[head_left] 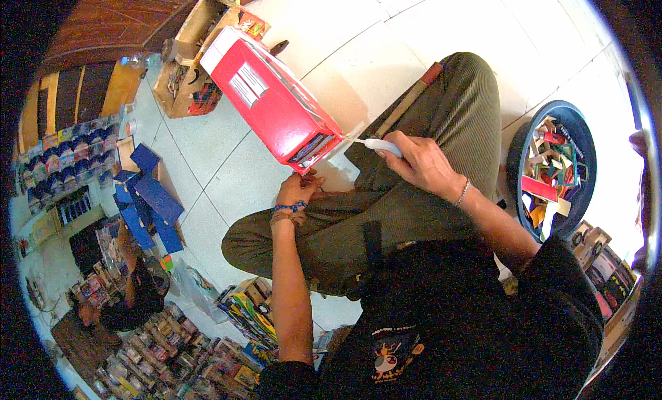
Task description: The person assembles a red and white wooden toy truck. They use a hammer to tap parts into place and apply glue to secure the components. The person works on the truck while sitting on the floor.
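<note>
A glossy red box-shaped model body (265, 103) with a white far end and white window-like panels lies slantwise in front of me. Its near end is open, with a thin flap there. My left hand (298, 192) has its fingers curled at the lower near corner, seemingly gripping it, though the fingertips are partly hidden. My right hand (426, 165) is closed round a white-handled tool (383, 147) with a thin shaft. The shaft points at the open end's right edge; its tip is too small to tell. Across my crossed leg rests a wooden stick (408, 102) with a reddish-brown end.
At right stands a dark tub (518, 158) of colourful scraps. Beyond the model on the left sits a wooden tool box (181, 110). Blue panels (157, 198) are piled at left. Another person (134, 296) is lower left, near rows of small toy vehicles (162, 358).
</note>
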`<move>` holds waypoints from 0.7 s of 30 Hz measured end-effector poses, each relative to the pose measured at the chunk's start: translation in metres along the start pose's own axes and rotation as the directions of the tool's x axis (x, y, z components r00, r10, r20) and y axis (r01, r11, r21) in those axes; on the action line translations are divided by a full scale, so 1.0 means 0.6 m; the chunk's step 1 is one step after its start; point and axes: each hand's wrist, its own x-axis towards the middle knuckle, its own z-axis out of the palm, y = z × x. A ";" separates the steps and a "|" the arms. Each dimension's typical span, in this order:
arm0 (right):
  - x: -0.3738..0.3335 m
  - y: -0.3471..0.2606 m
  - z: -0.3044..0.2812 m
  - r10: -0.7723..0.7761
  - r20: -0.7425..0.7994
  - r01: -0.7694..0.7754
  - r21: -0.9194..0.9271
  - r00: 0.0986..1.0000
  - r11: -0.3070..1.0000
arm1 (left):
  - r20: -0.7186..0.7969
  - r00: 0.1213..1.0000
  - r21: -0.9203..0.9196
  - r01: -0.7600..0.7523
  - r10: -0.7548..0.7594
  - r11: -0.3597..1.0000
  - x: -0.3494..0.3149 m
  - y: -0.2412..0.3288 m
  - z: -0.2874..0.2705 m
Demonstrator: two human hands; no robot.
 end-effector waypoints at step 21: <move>0.000 0.006 0.002 -0.016 0.039 0.016 -0.005 0.999 1.000 | 0.011 1.000 -0.088 0.015 -0.014 0.996 0.003 -0.007 0.004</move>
